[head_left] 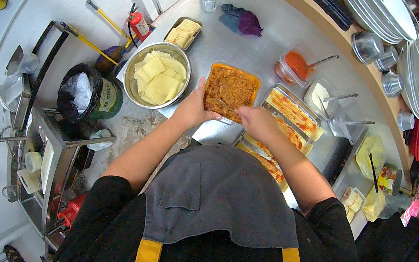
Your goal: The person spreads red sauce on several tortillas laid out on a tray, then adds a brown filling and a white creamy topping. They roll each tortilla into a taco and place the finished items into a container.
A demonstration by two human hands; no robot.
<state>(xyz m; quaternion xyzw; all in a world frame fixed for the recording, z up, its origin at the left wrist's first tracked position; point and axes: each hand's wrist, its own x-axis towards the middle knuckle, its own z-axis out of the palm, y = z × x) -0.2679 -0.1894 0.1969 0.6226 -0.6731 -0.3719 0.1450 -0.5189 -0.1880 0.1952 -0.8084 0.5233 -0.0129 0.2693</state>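
A clear rectangular tub of brown minced meat filling [231,87] stands on the steel counter [266,52] in front of me. My left hand [192,107] grips the tub's near left edge. At the tub's near right corner, my right hand [256,121] is closed on what looks like a spoon handle, mostly hidden by the fingers. Just right of that hand lies a long metal tray of pasta sheets spread with red sauce [290,123]. A round steel bowl of pale cooked pasta sheets [157,74] sits left of the tub.
A small metal tray of pasta squares [183,32] lies behind the bowl. To the right stand tubs of red sauce [296,65] and white sauce [320,95], each with a spoon. Stacked white plates [381,13] line the wooden shelf. A lined bin [84,92] stands lower left.
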